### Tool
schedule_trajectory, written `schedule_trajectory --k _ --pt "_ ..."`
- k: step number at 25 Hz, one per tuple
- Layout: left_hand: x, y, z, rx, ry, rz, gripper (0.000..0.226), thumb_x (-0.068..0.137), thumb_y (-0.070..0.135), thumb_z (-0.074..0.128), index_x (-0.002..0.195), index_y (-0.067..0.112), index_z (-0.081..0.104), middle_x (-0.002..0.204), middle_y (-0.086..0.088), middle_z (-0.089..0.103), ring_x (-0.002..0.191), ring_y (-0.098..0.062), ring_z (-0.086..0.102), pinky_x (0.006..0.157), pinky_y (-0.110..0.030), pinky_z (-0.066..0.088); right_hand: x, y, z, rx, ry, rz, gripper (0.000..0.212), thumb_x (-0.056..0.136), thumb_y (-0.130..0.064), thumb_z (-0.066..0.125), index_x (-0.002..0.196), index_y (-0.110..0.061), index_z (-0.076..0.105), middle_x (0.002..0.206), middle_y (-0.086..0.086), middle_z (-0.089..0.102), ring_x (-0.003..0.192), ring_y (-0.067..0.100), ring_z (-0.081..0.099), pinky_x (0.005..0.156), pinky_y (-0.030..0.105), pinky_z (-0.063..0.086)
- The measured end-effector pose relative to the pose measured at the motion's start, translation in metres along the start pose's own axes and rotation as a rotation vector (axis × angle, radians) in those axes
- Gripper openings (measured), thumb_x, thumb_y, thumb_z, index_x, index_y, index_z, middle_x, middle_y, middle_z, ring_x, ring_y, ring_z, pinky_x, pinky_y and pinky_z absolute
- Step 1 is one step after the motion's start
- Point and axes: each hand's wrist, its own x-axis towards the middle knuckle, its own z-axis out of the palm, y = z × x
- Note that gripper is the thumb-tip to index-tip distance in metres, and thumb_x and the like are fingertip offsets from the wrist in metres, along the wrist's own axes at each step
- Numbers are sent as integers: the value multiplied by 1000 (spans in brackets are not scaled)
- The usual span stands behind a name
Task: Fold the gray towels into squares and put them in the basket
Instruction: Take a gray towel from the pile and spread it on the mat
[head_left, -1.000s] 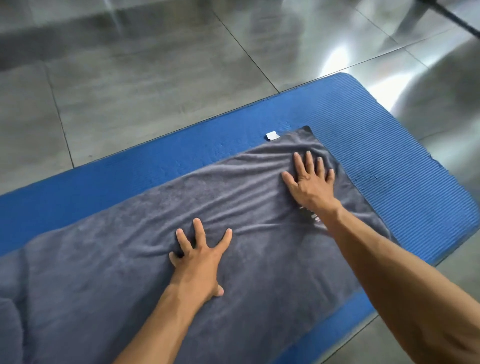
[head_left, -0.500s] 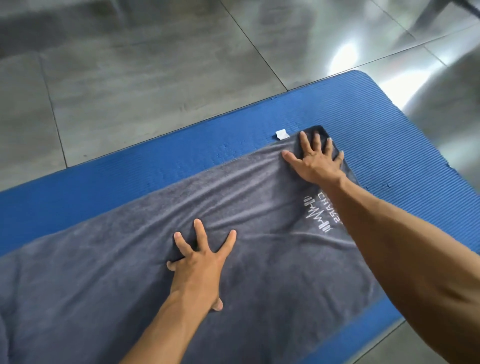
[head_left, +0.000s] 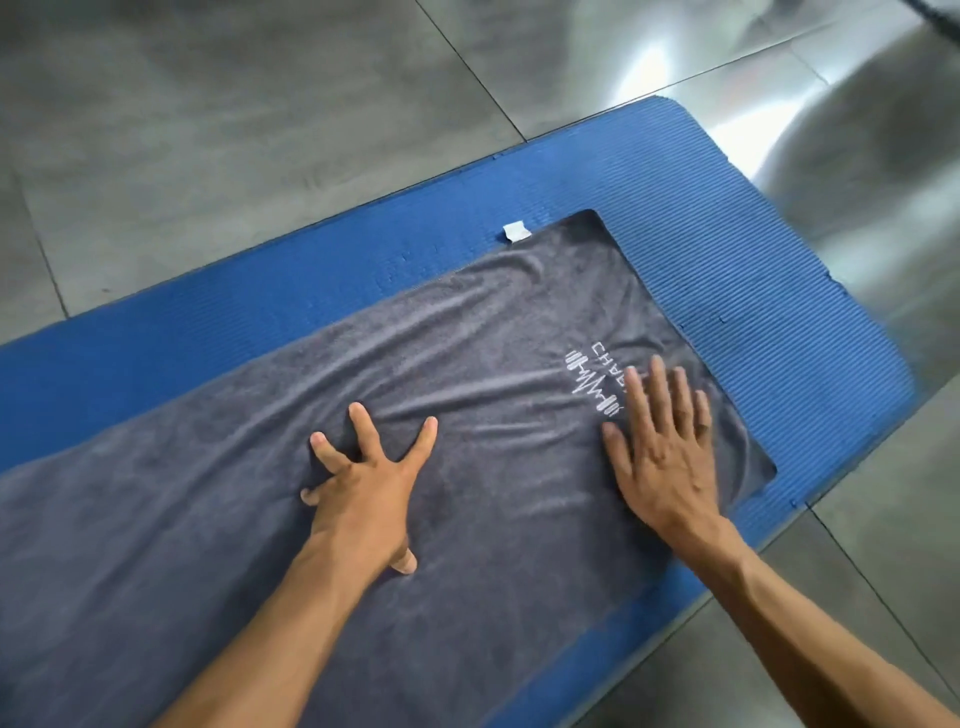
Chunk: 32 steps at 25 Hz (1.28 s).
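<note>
Both hands are pressing flat, fingers spread, on the towel (head_left: 467, 338): left hand (head_left: 363, 483) centre, right hand (head_left: 665, 457) at 3 o'clock.

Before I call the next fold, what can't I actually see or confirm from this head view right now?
- Gray towel: its left end runs off the frame's left and bottom edges, so its full length is unknown.
- White logo: partly covered by the right hand; lettering unreadable.
- White tag: too small to read.
- Towel under the left hand: hidden.
- Basket: not in view.
- Blue mat: left part cut off.
</note>
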Motion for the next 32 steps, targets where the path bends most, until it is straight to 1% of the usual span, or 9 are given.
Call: schedule_trajectory --k 2,9,13,17,21,24,26,29,32 --pt "-3 -2 -2 -10 3 4 142 62 39 89 141 52 -28 147 -25 -41 137 -64 -7 97 -63 44 -46 -23 14 -17 -44 -189 64 101 -57 22 157 -27 18 166 1 8 153 25 4 122 50 11" --pt "-16 -7 3 -101 22 -4 130 69 38 86 146 50 -18 153 -10 -38 141 -54 -17 105 -63 35 -60 -21 18 -12 -172 33 74 93 -72 7 157 -35 -4 163 -6 -13 151 22 -17 122 46 -9" --pt "-60 1 60 -26 182 10 87 99 29 52 152 36 -17 157 -4 -32 145 -44 -16 109 -63 29 -63 -25 13 36 -175 32 69 96 -69 10 156 -38 -6 163 -7 -14 151 21 -16 121 44 -12" --pt "-125 8 129 87 130 168 86 99 11 38 145 35 -31 151 0 -43 143 -36 -30 116 -62 4 -63 22 6 46 -173 2 72 91 -70 4 156 -39 4 166 -7 -1 152 19 -5 123 42 -7" --pt "-142 -24 117 46 24 255 77 97 4 40 154 38 2 160 12 -23 149 -18 -15 119 -46 22 -75 48 -13 5 -220 269 74 92 -60 10 157 -26 15 166 4 4 152 30 2 120 56 4" --pt "-145 -38 87 72 -55 292 62 96 5 39 151 31 30 163 6 12 148 -20 18 110 -42 36 -91 -18 -14 10 -51 -78 66 89 -32 47 151 -16 34 162 13 20 149 37 13 120 52 8" --pt "-161 -64 64 109 -85 271 48 98 16 44 145 25 43 151 -1 40 137 -26 40 107 -39 39 -112 -83 -12 152 -49 -342 59 84 -26 49 141 -13 48 157 15 33 146 39 23 118 50 17" --pt "-198 -132 40 102 -38 122 45 97 22 48 142 25 47 143 -3 51 130 -26 47 105 -36 40 -161 -178 -9 297 -216 -592 48 83 -28 41 120 -11 66 143 15 53 136 40 41 103 57 44" --pt "-247 -193 30 155 -61 -29 47 96 24 47 143 27 44 141 -4 53 128 -27 49 98 -36 41 -197 -249 -8 293 -325 -869 39 86 -21 56 125 -19 64 151 7 44 139 33 42 106 49 45"
